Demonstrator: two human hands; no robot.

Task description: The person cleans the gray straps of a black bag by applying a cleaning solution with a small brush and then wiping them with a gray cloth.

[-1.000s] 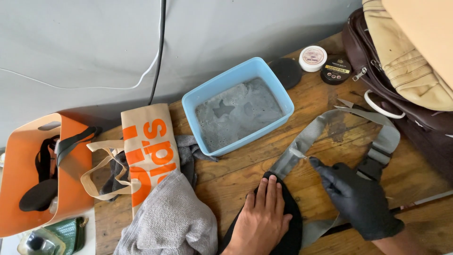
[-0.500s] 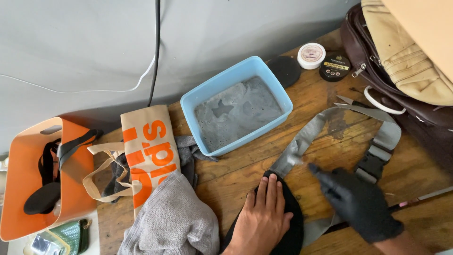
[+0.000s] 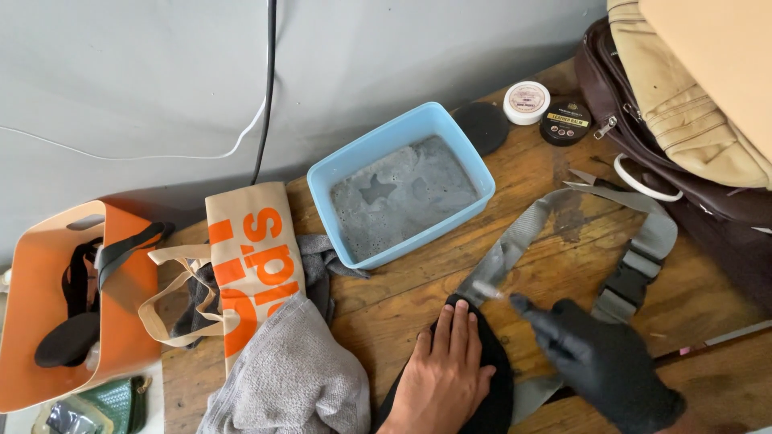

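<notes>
Your left hand (image 3: pixel 444 371) flat, open, pressing black bag (image 3: pixel 482 386) at desk (image 3: pixel 402 297) near edge. Right hand (image 3: pixel 599 362) (black glove) pinches small brush (image 3: pixel 489 291) on grey strap (image 3: pixel 515 253). Strap soft, floppy; hold near buckle (image 3: pixel 623 288).

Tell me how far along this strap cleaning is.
Done: the blue tub holds grey, sudsy water, and the grey strap shows a dark wet patch near its far end. In hand: the left hand presses flat on a black pad while the gloved right hand works a small brush on the strap. Left: most of the strap looks unwetted.
</notes>
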